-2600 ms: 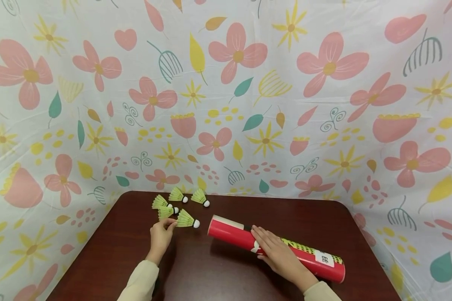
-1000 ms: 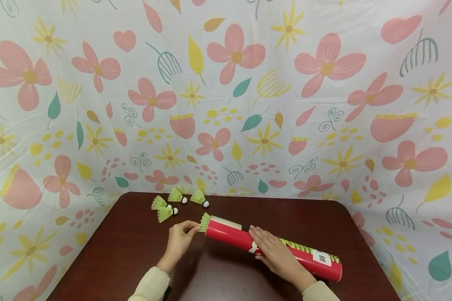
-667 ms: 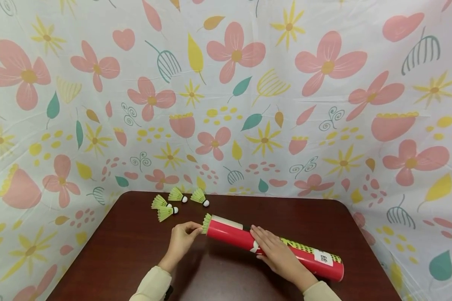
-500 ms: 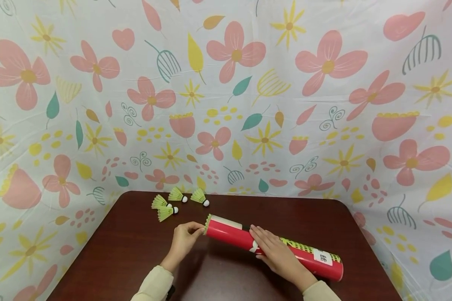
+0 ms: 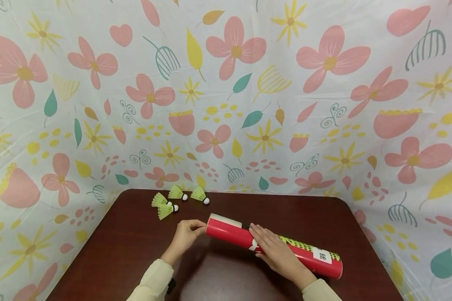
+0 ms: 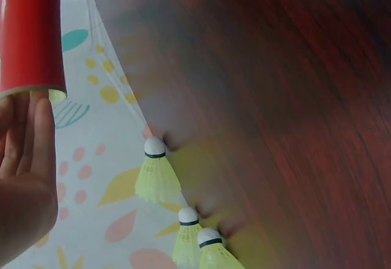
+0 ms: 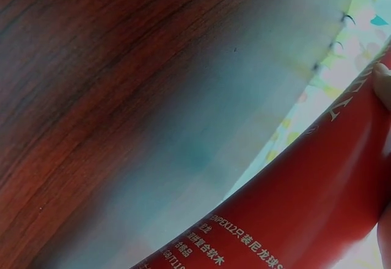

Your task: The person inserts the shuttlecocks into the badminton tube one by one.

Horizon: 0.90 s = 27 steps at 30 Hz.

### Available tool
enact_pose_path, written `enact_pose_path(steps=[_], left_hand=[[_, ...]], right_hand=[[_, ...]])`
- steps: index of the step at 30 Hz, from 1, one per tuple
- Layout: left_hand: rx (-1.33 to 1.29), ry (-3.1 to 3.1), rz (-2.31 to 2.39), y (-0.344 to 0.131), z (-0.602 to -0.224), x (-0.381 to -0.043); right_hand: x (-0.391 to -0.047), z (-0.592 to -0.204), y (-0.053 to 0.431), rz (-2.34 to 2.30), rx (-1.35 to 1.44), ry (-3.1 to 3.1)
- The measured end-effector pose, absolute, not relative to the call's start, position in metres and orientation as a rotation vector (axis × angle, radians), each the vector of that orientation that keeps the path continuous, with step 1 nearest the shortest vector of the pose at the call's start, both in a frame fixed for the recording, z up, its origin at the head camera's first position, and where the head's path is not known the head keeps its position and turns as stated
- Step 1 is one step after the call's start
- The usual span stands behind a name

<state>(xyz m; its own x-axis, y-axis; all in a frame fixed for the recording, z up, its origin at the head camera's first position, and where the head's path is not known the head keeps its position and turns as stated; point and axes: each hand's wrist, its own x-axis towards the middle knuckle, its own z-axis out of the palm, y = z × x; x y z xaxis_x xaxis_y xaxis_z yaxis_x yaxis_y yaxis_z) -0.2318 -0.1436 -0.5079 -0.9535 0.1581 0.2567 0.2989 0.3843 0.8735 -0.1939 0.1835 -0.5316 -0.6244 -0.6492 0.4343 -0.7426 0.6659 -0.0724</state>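
A red shuttlecock tube (image 5: 229,234) with a yellow dotted band lies slanted over the table, its mouth facing left. My right hand (image 5: 276,253) grips it around the middle, fingers over the top and thumb on the near side. At the mouth is my left hand (image 5: 186,236), fingertips right at the rim. In the left wrist view the left hand (image 6: 27,165) reaches up with fairly straight fingers, tips hidden inside the tube (image 6: 30,36). Pale yellow shows just within its rim. The shuttlecock inside is hidden in the head view.
Several yellow shuttlecocks with white heads lie at the table's back left, among them one shuttlecock (image 5: 200,195) nearest the tube and another shuttlecock (image 5: 167,210) in front. The dark wooden table (image 5: 305,209) meets a flowered cloth (image 5: 248,104) along its back and sides.
My left hand has taken the front shuttlecock from the group, moved it right and slid it skirt-last into the tube until it went out of sight. The right hand has stayed on the tube.
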Motion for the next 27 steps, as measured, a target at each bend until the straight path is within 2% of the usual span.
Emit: enact_pose_path(steps=[6, 12, 27], left_hand=[[-0.418, -2.449, -1.762, -0.153, -0.513, -0.234], [-0.286, -2.362, -1.769, -0.163, -0.517, -0.238], [0.097, -2.295, -1.39, -0.217, -0.522, -0.26]], right_hand=[[-0.194, -0.532, 0.186, 0.336, 1.102, -2.495], [-0.193, -0.533, 0.188, 0.325, 1.081, -2.523], [-0.194, -0.533, 0.188, 0.35, 1.077, -2.51]])
